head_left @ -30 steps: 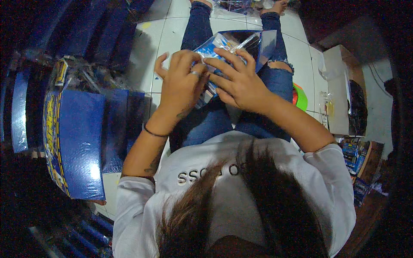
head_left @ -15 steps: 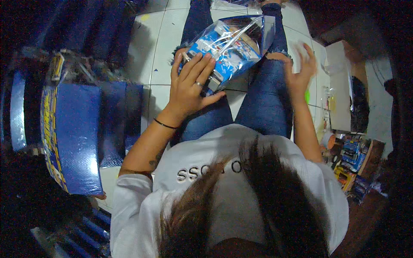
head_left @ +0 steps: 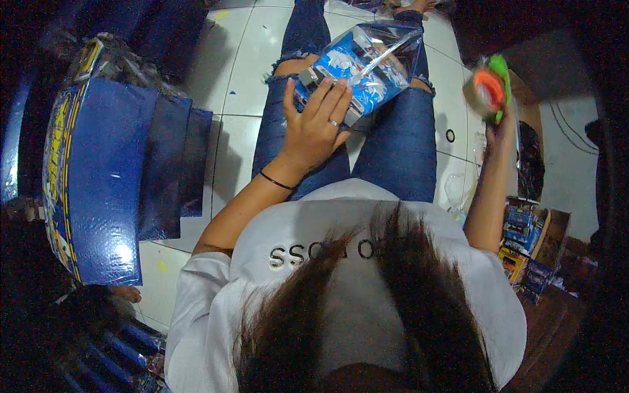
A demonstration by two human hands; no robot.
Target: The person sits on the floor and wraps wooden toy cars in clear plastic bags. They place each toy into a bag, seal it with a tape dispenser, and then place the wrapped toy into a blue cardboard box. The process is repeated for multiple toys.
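Observation:
A blue-and-white printed box (head_left: 377, 88) in clear plastic film lies tilted across my thighs, its loose film end pointing to the far right. Stretched over its near left end is my left hand (head_left: 318, 124), holding it with the fingers on top and the thumb along the near edge. Out to the right, my right hand (head_left: 501, 134) is closed around a green hand-held tape dispenser (head_left: 489, 92) with an orange-centred roll of tape. That hand is raised, well apart from the box, and its fingers are partly hidden.
Large blue film-wrapped boxes (head_left: 105, 177) stand at my left. On the tiled floor (head_left: 242, 85) at right lies a small black ring-shaped piece (head_left: 450, 135). Several small packaged toys sit in an open carton (head_left: 557, 239) at the lower right. Another person's foot (head_left: 128, 293) shows at left.
My right hand was empty and blurred beside my knee; now it is farther right, holding the tape dispenser up. My left hand stays on the box, which sits slightly farther right in view.

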